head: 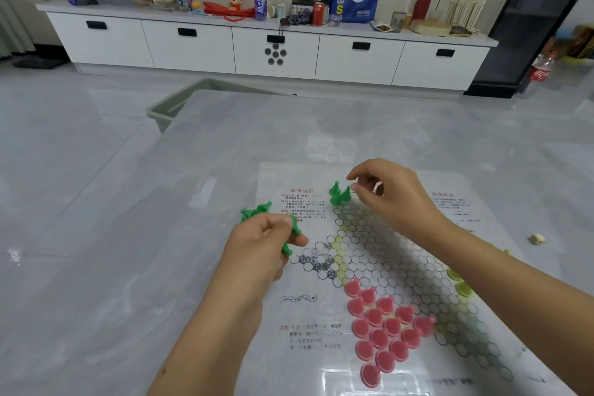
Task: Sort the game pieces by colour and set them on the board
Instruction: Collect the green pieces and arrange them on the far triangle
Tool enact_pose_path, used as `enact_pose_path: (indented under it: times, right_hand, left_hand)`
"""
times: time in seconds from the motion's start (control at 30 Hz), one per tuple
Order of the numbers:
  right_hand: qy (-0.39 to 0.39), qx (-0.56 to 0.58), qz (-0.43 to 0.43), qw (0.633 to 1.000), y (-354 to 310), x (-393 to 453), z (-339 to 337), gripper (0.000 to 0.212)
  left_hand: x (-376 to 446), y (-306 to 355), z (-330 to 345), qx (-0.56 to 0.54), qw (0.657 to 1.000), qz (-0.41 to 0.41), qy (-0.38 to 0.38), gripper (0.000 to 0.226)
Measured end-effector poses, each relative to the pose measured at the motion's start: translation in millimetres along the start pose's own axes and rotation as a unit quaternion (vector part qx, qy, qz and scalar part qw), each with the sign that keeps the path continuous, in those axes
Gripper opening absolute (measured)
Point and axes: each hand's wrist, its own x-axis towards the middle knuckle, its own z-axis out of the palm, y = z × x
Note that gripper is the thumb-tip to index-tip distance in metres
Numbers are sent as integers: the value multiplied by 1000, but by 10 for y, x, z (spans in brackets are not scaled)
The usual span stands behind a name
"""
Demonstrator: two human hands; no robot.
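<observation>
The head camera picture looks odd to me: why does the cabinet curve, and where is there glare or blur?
Head view: the wide lens bows the long white cabinet; ceiling light glares off the glossy grey table and the plastic game board; the red pawn pieces look slightly smeared, as does the right hand.

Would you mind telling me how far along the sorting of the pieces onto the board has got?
Done: the pink pieces fill the near corner of the board.
In hand: two green pieces stand at the far corner by the right hand; the left hand holds a bunch of green pieces.
Left: those, and seemingly the yellow pieces, mostly hidden.
</observation>
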Motion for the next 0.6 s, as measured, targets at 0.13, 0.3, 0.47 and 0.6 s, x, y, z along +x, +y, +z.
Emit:
enact_pose_path:
  times: [0.13,0.3,0.47,0.6]
  right_hand:
    - [-73,-31,-179,981,-372,-165,-19,14]
    - [-58,14,-226,972,-623,-254,64,12]
    - [-44,23,-219,974,-625,-262,107,9]
    - [-2,62,-85,994,-467,-200,127,3]
  left_hand:
    - [7,18,-20,-48,999,-19,-12,27]
    - [-15,24,-4,-70,997,-22,-25,34]
    - [-9,23,0,-57,997,-27,-34,34]
    - [21,22,30,-60,996,-63,-8,14]
